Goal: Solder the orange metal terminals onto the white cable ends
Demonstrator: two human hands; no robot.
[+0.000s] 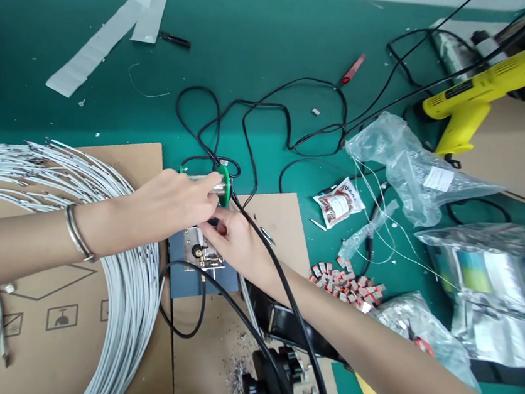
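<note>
My left hand (181,199), with a metal bangle on its wrist, has its fingers curled beside a green-rimmed metal cylinder (220,187). What lies between those fingertips is hidden. Fingertip to fingertip with it, my right hand (234,237) pinches at the same spot; anything in the pinch is too small to make out. Just below both hands is a metal fixture (199,251) with a round black part, on a blue-grey base (183,287). A black cable (278,265) passes in front of my right forearm.
On cardboard at left lies a large coil of white cables (129,308). Right of my hands are a heap of small orange-and-grey parts (345,284), a small printed packet (339,202), plastic bags (408,163) and a yellow heat gun (471,110). Black cords (289,130) loop behind.
</note>
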